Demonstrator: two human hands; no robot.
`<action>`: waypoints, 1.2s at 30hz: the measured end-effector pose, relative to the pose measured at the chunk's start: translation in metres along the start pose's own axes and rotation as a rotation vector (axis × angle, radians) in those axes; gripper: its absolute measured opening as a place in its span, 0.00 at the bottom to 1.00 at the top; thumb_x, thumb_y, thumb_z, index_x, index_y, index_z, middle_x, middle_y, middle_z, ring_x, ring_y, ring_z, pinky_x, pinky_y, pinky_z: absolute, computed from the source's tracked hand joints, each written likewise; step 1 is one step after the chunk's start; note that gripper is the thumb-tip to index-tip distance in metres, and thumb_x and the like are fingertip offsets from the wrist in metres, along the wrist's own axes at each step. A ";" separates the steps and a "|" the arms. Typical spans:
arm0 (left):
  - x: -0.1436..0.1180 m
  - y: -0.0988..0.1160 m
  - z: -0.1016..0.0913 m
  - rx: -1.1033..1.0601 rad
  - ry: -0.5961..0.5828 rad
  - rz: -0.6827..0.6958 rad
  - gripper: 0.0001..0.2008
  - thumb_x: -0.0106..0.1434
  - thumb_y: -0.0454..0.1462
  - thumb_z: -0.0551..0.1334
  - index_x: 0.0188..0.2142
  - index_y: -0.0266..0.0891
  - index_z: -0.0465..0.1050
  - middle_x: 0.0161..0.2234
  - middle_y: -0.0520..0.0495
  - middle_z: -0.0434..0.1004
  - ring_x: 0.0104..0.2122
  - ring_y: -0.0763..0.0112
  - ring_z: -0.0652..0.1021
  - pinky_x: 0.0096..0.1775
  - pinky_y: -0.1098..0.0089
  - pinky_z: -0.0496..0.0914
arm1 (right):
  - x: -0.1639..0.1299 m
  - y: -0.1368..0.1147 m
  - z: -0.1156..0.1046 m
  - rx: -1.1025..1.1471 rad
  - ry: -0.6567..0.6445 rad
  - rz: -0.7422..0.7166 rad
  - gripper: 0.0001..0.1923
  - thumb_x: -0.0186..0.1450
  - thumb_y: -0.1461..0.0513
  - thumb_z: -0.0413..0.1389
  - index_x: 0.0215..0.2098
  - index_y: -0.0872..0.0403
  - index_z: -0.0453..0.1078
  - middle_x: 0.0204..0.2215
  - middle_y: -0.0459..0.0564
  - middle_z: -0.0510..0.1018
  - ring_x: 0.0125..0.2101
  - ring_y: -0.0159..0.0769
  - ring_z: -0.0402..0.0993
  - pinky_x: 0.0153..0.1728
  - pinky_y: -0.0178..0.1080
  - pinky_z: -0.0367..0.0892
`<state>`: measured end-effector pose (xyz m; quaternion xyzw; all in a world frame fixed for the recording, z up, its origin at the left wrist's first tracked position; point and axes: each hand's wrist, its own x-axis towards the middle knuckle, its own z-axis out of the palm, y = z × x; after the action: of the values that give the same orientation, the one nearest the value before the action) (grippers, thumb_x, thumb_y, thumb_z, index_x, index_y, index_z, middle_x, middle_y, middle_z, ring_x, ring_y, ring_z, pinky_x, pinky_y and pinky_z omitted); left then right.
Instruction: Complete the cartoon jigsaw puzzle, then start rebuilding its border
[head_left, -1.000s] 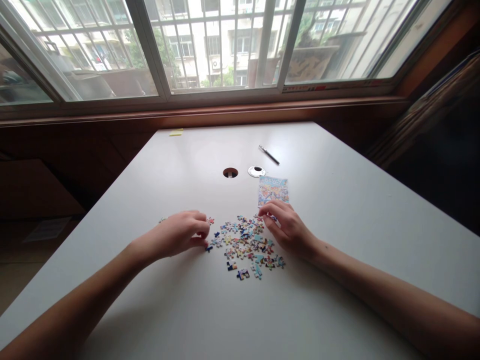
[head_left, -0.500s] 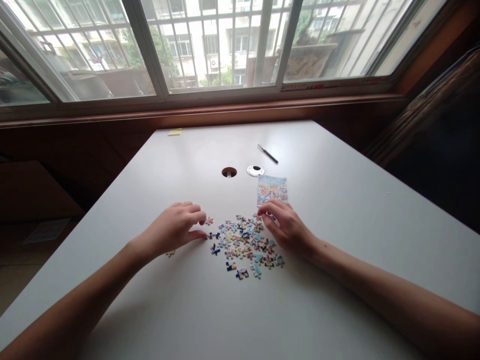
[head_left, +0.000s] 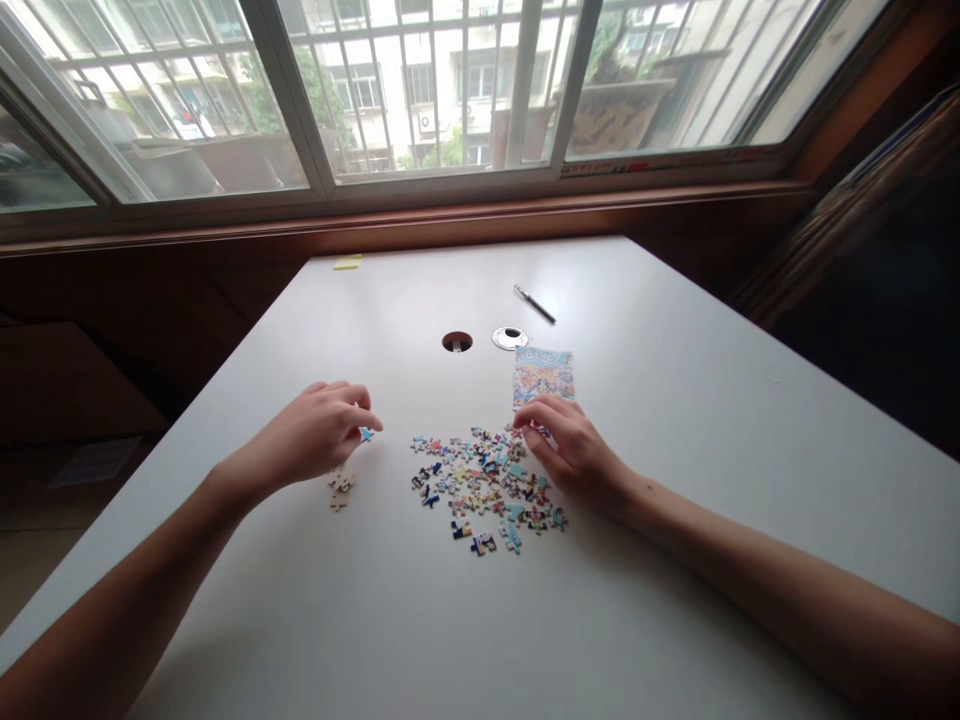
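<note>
My left hand [head_left: 319, 430] is above the table, left of a loose spread of small jigsaw puzzle pieces [head_left: 480, 480]. A blue puzzle piece [head_left: 366, 435] shows under its bent index finger and seems pinched there; the thumb is partly hidden. Just below that hand lies a small cluster of plain tan pieces [head_left: 341, 490], apparently face down. At the upper right edge of the spread rests my right hand [head_left: 566, 445], fingers loosely curled, thumb and index apart, near several pieces. Beyond its fingertips lies a colourful picture card [head_left: 544, 375].
A white table [head_left: 465, 640] fills the foreground. Farther back are a round cable hole [head_left: 457, 342], its metal cover [head_left: 510, 338] and a dark pen [head_left: 535, 304]. A yellow sticky strip [head_left: 347, 262] is at the far left edge, below a barred window [head_left: 420, 90].
My left hand has moved left and slightly away from the spread, uncovering the tan cluster; a blue piece now shows at its fingers. My right hand has stayed in place.
</note>
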<state>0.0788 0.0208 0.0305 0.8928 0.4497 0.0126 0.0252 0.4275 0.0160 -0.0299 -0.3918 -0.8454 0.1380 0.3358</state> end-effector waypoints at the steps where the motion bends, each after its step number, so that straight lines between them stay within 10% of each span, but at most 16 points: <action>1: -0.001 -0.003 -0.001 0.024 -0.010 -0.019 0.16 0.63 0.31 0.56 0.37 0.49 0.82 0.39 0.49 0.77 0.38 0.65 0.76 0.45 0.60 0.64 | 0.000 0.000 0.000 -0.001 0.001 -0.001 0.06 0.70 0.65 0.48 0.38 0.51 0.67 0.35 0.49 0.74 0.39 0.40 0.69 0.45 0.45 0.60; 9: 0.003 0.013 0.001 -0.136 -0.077 0.109 0.23 0.61 0.27 0.53 0.44 0.52 0.80 0.44 0.51 0.78 0.42 0.68 0.77 0.47 0.65 0.66 | -0.001 0.001 0.000 -0.005 -0.004 0.013 0.07 0.70 0.65 0.48 0.38 0.51 0.67 0.36 0.49 0.74 0.39 0.39 0.69 0.45 0.45 0.60; 28: -0.011 -0.037 -0.008 -0.052 -0.211 -0.232 0.08 0.61 0.42 0.61 0.35 0.46 0.79 0.33 0.49 0.81 0.36 0.64 0.78 0.33 0.70 0.66 | 0.000 0.000 0.000 -0.004 -0.001 0.003 0.06 0.70 0.65 0.48 0.38 0.51 0.67 0.36 0.49 0.74 0.39 0.40 0.69 0.45 0.45 0.60; 36: -0.003 0.003 -0.008 -0.238 -0.044 0.008 0.06 0.65 0.40 0.62 0.36 0.44 0.78 0.35 0.50 0.80 0.35 0.69 0.78 0.36 0.71 0.68 | 0.000 -0.001 -0.001 -0.004 0.000 0.001 0.07 0.70 0.65 0.48 0.38 0.51 0.67 0.35 0.50 0.74 0.38 0.40 0.69 0.45 0.46 0.61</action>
<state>0.0791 0.0167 0.0382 0.8853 0.4408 0.0465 0.1407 0.4273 0.0156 -0.0288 -0.3928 -0.8455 0.1368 0.3349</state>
